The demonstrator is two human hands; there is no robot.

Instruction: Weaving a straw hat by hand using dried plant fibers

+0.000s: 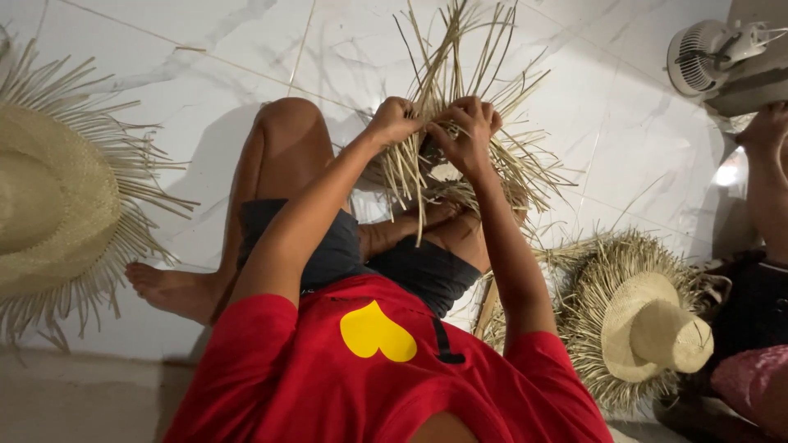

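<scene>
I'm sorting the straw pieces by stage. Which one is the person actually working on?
The loose straw weave gripped by the left hand and right hand; the shaped hats at left and right lie untouched on the floor.

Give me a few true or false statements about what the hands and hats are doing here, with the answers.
1. Both hands grip the bundle of straw strands. True: left hand, right hand.
2. A finished straw hat lies on the floor by the person's right side. True.
3. The fan stands between the person's knees. False: it sits off in the upper right corner.
4. The person's shirt is blue. False: it is red.
</scene>
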